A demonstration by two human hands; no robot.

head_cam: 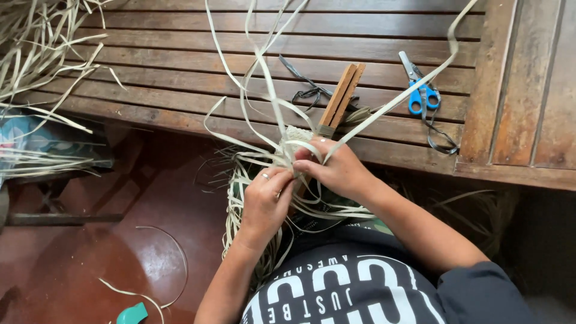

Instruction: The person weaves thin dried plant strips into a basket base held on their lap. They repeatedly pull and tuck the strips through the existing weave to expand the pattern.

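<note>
Both hands, left (pixel 264 201) and right (pixel 336 171), pinch the weave (pixel 292 144), whose light, springy strips (pixel 264 78) look best gripped near the crossing.

Both hands (pixel 300 180) pinching pale woven strips (pixel 288 144), blue scissors (pixel 420 90) on slatted bench (pixel 180 66)

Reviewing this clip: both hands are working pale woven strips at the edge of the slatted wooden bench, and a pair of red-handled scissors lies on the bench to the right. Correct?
Not quite: the scissors have blue handles, not red, as the head view shows. The rest holds: the left hand and right hand both work the pale woven strips at the edge of the slatted wooden bench.
</note>
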